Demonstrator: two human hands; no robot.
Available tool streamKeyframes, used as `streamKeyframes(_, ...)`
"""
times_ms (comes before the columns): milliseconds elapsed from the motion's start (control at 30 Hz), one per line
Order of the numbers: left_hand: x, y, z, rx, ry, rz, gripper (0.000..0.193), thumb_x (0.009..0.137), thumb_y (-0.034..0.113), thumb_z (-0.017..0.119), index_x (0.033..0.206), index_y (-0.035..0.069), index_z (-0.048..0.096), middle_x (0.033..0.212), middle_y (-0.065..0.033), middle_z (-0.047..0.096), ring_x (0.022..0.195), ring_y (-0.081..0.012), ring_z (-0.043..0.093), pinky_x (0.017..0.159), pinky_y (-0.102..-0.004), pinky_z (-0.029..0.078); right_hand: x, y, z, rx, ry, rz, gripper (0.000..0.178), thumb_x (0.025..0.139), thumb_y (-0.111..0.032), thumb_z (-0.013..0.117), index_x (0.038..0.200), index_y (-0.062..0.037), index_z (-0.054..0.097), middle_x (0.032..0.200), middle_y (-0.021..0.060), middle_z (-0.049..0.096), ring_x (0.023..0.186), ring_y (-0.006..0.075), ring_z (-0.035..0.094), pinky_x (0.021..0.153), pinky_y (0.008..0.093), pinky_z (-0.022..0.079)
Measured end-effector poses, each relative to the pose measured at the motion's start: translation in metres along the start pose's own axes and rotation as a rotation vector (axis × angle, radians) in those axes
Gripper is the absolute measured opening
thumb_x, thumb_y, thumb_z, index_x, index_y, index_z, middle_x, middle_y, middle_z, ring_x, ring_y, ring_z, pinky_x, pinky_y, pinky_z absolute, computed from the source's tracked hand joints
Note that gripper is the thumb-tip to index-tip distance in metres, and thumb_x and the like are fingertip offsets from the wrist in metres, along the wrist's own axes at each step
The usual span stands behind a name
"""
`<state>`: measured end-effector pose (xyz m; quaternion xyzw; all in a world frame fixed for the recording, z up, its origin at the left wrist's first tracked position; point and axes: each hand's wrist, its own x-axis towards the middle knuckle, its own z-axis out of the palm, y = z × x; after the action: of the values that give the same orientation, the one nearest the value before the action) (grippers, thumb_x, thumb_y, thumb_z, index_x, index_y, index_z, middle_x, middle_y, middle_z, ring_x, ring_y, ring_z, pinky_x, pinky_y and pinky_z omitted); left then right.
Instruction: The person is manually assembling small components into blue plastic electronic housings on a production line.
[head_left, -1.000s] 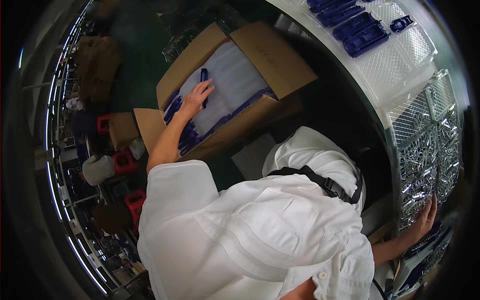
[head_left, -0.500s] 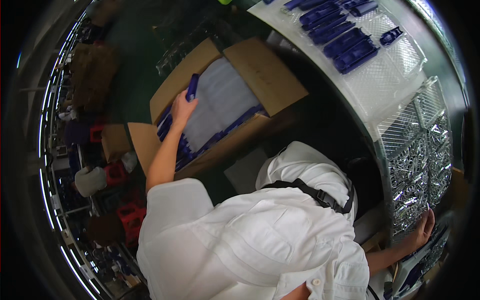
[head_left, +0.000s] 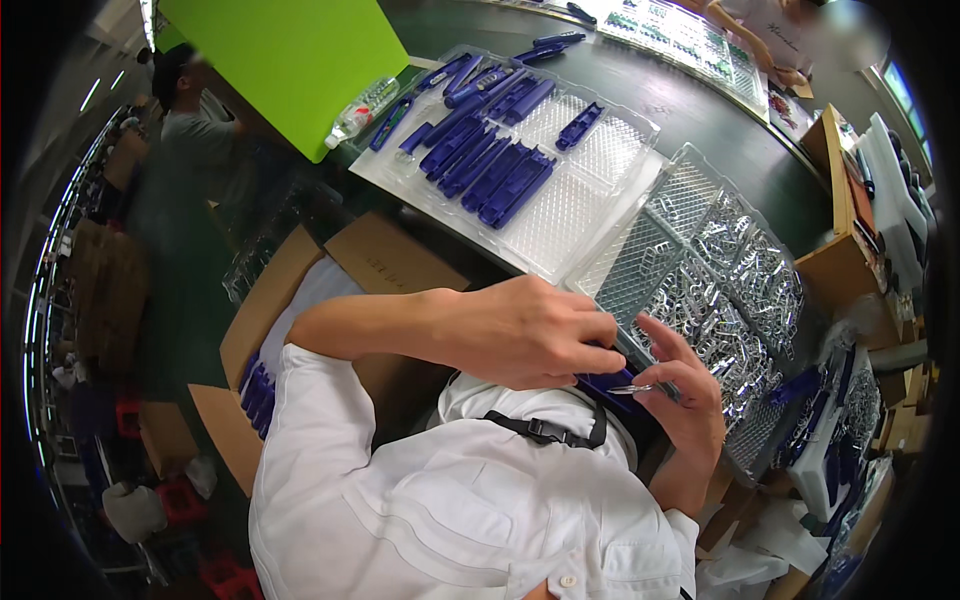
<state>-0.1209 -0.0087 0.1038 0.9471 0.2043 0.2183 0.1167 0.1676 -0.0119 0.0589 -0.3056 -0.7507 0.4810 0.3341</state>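
My left hand (head_left: 545, 335) is closed on a dark blue plastic shell part (head_left: 606, 382), held in front of my waist; the hand covers much of it. Facing it, my right hand (head_left: 688, 385) pinches a small shiny metal clip (head_left: 629, 389) between thumb and fingers. The clip is at the shell part; whether they touch I cannot tell. Just beyond my right hand, a clear compartment tray (head_left: 632, 262) holds many loose metal clips (head_left: 700, 300). Further left on the table, several blue shell parts (head_left: 490, 170) lie in rows on another clear tray (head_left: 610, 135).
An open cardboard box (head_left: 262, 290) with more blue parts and white sheeting stands at my left. A bottle (head_left: 362, 112) lies by a green panel (head_left: 290, 70). A co-worker (head_left: 765, 30) is across the table (head_left: 690, 120); another person (head_left: 195, 120) is at far left.
My left hand has come from the cardboard box to my front with the blue shell part. My right hand has left the clip tray, bringing a metal clip. The view has swung right.
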Motion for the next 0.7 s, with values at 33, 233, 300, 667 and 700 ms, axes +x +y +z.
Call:
streamKeyframes(33, 0.012, -0.002, 0.006, 0.018, -0.038, 0.054, 0.031, 0.083, 0.016, 0.075, 0.111, 0.01, 0.068, 0.097, -0.0039, 0.064, 0.084, -0.0205, 0.067, 0.063, -0.0335, 0.057, -0.008, 0.005, -0.005, -0.006, 0.014, -0.002, 0.019, 0.076, 0.006, 0.076, 0.093, 0.0, 0.073, 0.146, 0.0276, 0.057, 0.121, 0.0277, 0.063, 0.101, 0.0389, 0.049)
streamKeyframes(233, 0.051, -0.021, 0.039, -0.045, -0.091, 0.229, 0.033, 0.083, 0.017, 0.069, 0.115, 0.01, 0.07, 0.089, -0.0036, 0.064, 0.095, -0.0217, 0.065, 0.073, -0.0362, 0.057, -0.066, 0.027, 0.006, 0.458, 0.137, 0.296, 0.021, 0.089, 0.018, 0.062, 0.105, 0.0046, 0.067, 0.128, 0.0176, 0.068, 0.102, 0.0132, 0.066, 0.083, 0.0253, 0.055)
streamKeyframes(300, 0.063, -0.033, 0.042, -0.036, -0.077, 0.245, 0.036, 0.081, 0.018, 0.072, 0.116, 0.01, 0.07, 0.097, -0.0041, 0.066, 0.102, -0.0238, 0.065, 0.08, -0.0376, 0.058, -0.066, 0.04, 0.018, 0.381, 0.3, 0.249, 0.022, 0.09, 0.018, 0.061, 0.107, 0.0036, 0.065, 0.129, 0.0177, 0.067, 0.101, 0.0131, 0.066, 0.083, 0.025, 0.054)
streamKeyframes(667, 0.066, -0.038, 0.153, -1.326, 0.54, -0.532, 0.08, 0.085, 0.014, 0.087, 0.154, 0.006, 0.047, 0.149, -0.0046, 0.057, 0.13, -0.0165, 0.056, 0.102, -0.0356, 0.051, -0.042, 0.07, 0.029, 0.015, 0.822, 0.069, 0.017, 0.097, 0.012, 0.062, 0.11, 0.0017, 0.063, 0.127, 0.0183, 0.067, 0.102, 0.0144, 0.068, 0.086, 0.0251, 0.056)
streamKeyframes(700, 0.064, -0.026, 0.162, -1.517, 0.462, -0.571, 0.063, 0.097, 0.016, 0.075, 0.153, 0.005, 0.048, 0.148, -0.0055, 0.058, 0.123, -0.0128, 0.059, 0.098, -0.0304, 0.051, -0.035, 0.067, 0.03, 0.018, 0.886, 0.059, 0.018, 0.091, 0.011, 0.068, 0.106, -0.0001, 0.068, 0.116, 0.0143, 0.074, 0.093, 0.0137, 0.07, 0.079, 0.0263, 0.056)
